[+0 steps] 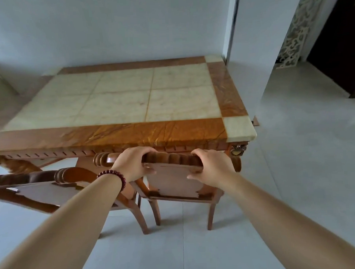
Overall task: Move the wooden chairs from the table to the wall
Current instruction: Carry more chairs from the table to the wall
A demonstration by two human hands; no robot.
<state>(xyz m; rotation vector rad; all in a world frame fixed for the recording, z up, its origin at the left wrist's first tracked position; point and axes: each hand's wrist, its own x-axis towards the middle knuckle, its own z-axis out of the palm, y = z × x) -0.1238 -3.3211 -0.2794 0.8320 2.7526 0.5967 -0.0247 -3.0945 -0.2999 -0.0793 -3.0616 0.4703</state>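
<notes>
The left grip (133,165) and the right grip (213,167) both hold the top of the chair (173,182), one near each end, and the chair sits pushed in under the near side of the table (131,132), so it must be pulled back first.

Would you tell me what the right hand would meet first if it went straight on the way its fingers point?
Most likely the carved apron of the table, just beyond the chair's top rail that the right hand grips; the gap looks small, though depth is unclear.
</notes>
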